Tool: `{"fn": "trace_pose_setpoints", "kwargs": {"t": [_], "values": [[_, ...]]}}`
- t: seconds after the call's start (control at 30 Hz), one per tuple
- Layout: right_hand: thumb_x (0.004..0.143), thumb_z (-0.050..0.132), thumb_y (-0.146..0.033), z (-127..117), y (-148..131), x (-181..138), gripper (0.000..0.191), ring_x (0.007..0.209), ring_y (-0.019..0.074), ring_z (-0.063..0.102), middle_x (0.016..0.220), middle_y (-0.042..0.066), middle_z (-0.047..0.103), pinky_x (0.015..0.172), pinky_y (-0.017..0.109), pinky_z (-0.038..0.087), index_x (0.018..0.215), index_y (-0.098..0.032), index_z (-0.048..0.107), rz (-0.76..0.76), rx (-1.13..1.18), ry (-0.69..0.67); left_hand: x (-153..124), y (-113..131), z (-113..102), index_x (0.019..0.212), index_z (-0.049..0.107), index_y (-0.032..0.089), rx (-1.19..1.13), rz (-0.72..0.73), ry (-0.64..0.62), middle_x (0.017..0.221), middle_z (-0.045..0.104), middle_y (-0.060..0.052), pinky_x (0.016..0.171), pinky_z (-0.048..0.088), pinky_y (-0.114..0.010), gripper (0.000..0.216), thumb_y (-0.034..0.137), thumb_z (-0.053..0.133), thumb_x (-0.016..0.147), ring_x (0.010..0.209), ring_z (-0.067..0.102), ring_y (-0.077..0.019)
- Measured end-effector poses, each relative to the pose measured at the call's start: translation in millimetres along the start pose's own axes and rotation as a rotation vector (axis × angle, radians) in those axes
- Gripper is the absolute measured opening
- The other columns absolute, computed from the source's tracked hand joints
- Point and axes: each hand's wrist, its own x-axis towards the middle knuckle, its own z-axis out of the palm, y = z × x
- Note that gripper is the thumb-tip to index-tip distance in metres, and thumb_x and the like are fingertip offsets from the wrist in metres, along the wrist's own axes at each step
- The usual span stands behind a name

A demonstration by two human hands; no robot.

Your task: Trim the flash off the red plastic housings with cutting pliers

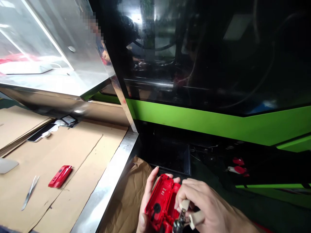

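My left hand (147, 197) is wrapped round a red plastic housing (161, 202), hollow side up, at the bottom middle of the view. My right hand (206, 204) is closed on small cutters with cream handles (188, 217), whose metal jaws sit at the housing's lower edge. A second red plastic part (60, 176) lies on the cardboard-covered table (73, 152) to the left, apart from both hands. Metal tweezers (29, 193) lie near that part.
A green and black machine (218, 123) with a dark window fills the right and top. A steel table edge (107, 184) runs diagonally. Brown paper (126, 197) hangs below it. Red pieces (239, 166) lie on the dark ledge at right. A phone (40, 132) rests at the back left.
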Motion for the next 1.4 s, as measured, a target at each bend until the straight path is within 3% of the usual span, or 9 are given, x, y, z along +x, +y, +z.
{"fn": "trace_pose_setpoints", "kwargs": {"t": [0.07, 0.17, 0.3, 0.43, 0.53, 0.7, 1.0, 1.17, 1.4], "values": [[0.081, 0.047, -0.008, 7, 3, -2, 0.014, 0.069, 0.0147, 0.052, 0.076, -0.001, 0.059, 0.069, 0.031, 0.045, 0.083, -0.022, 0.045, -0.147, -0.09, 0.084, -2, 4, 3, 0.147, 0.043, 0.039, -0.029, -0.043, -0.007, 0.149, 0.049, -0.012, 0.107, 0.046, -0.061, 0.098, 0.071, 0.081, 0.062, 0.135, 0.046, -0.0474], [0.084, 0.048, 0.0, 15, 7, -6, 0.02, 0.067, 0.0156, 0.054, 0.083, 0.004, 0.067, 0.065, 0.034, 0.046, 0.089, -0.02, 0.049, -0.348, -0.229, 0.438, -1, 8, 2, 0.151, 0.032, 0.046, -0.079, -0.116, -0.063, 0.152, 0.047, -0.01, 0.107, 0.046, -0.063, 0.091, 0.071, 0.073, 0.074, 0.136, 0.047, -0.0445], [0.08, 0.06, 0.006, 4, 24, -10, 0.031, 0.079, 0.017, 0.064, 0.095, 0.008, 0.071, 0.071, 0.034, 0.055, 0.099, -0.018, 0.052, -0.329, -0.383, 0.731, 10, 8, -9, 0.152, 0.038, 0.037, -0.121, -0.136, -0.217, 0.152, 0.048, -0.016, 0.106, 0.045, -0.067, 0.075, 0.077, 0.044, 0.088, 0.143, 0.038, -0.0437], [0.088, 0.062, -0.003, -19, 54, -20, 0.021, 0.078, 0.0153, 0.066, 0.088, 0.004, 0.069, 0.074, 0.029, 0.055, 0.1, -0.019, 0.057, -0.102, -0.579, 0.737, 22, 8, -12, 0.153, 0.035, 0.035, -0.273, -0.158, -0.446, 0.156, 0.043, -0.015, 0.106, 0.046, -0.063, 0.082, 0.081, 0.014, 0.089, 0.149, 0.027, -0.0417], [0.09, 0.064, -0.007, -25, 71, -36, 0.015, 0.074, 0.0141, 0.067, 0.083, 0.002, 0.068, 0.075, 0.027, 0.054, 0.097, -0.019, 0.06, -0.033, -0.626, 0.742, 27, 12, -7, 0.154, 0.033, 0.033, -0.321, -0.208, -0.469, 0.156, 0.043, -0.015, 0.102, 0.053, -0.05, 0.085, 0.08, 0.005, 0.089, 0.149, 0.027, -0.0392], [0.094, 0.063, -0.02, -16, 77, -67, 0.005, 0.071, 0.0136, 0.068, 0.082, 0.0, 0.068, 0.072, 0.025, 0.053, 0.097, -0.021, 0.06, 0.066, -0.621, 0.707, 26, 13, -1, 0.153, 0.037, 0.03, -0.341, -0.211, -0.418, 0.155, 0.045, -0.018, 0.097, 0.056, -0.037, 0.081, 0.079, 0.016, 0.091, 0.148, 0.031, -0.0385], [0.099, 0.046, -0.036, -12, 74, -82, 0.024, 0.095, 0.0192, 0.068, 0.104, 0.007, 0.067, 0.079, 0.029, 0.057, 0.117, -0.022, 0.054, 0.243, -0.451, 0.558, 20, 12, -5, 0.155, 0.03, 0.038, -0.043, -0.161, -0.378, 0.161, 0.035, -0.013, 0.104, 0.048, -0.063, 0.082, 0.082, 0.041, 0.086, 0.148, 0.028, -0.0431], [0.102, 0.044, -0.04, -11, 78, -82, 0.036, 0.112, 0.0199, 0.064, 0.123, 0.007, 0.064, 0.091, 0.03, 0.057, 0.133, -0.023, 0.05, 0.229, -0.434, 0.491, 11, 6, -7, 0.155, 0.03, 0.039, -0.067, -0.119, -0.4, 0.163, 0.033, -0.009, 0.111, 0.043, -0.061, 0.09, 0.078, 0.06, 0.079, 0.148, 0.029, -0.0431], [0.102, 0.048, -0.039, -19, 58, -61, 0.039, 0.12, 0.0199, 0.061, 0.13, 0.006, 0.062, 0.098, 0.031, 0.054, 0.139, -0.027, 0.05, 0.183, -0.391, 0.376, 17, 7, 4, 0.121, 0.062, 0.056, 0.038, -0.125, 0.023, 0.124, 0.07, 0.002, 0.086, 0.061, -0.053, 0.054, 0.015, 0.071, 0.087, 0.106, 0.071, -0.0278]]}}
